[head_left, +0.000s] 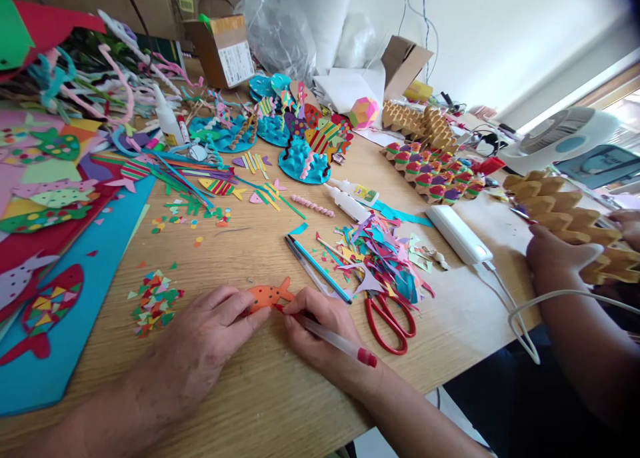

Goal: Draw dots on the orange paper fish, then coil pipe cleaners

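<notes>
An orange paper fish (270, 295) with dark dots lies on the wooden table. The fingers of my left hand (213, 328) press and pinch its left end, hiding that part. My right hand (323, 325) is closed round a clear pen (334, 340) with a red cap end, its tip side at the lower edge of the fish. Just right of that hand lie red-handled scissors (390, 325). Beyond both hands are a blue pen (320, 269) and a heap of paper scraps (387, 251). Small cut paper triangles (156, 299) are scattered beside my left hand.
At right, another person's hand (560, 251) touches a cardboard egg tray (565, 208). A white power strip (459, 235) trails a cable near the edge. Glue bottles (347, 203), blue decorated bases (305, 165) and coloured sheets (95, 298) lie around. A white fan (560, 138) stands back right.
</notes>
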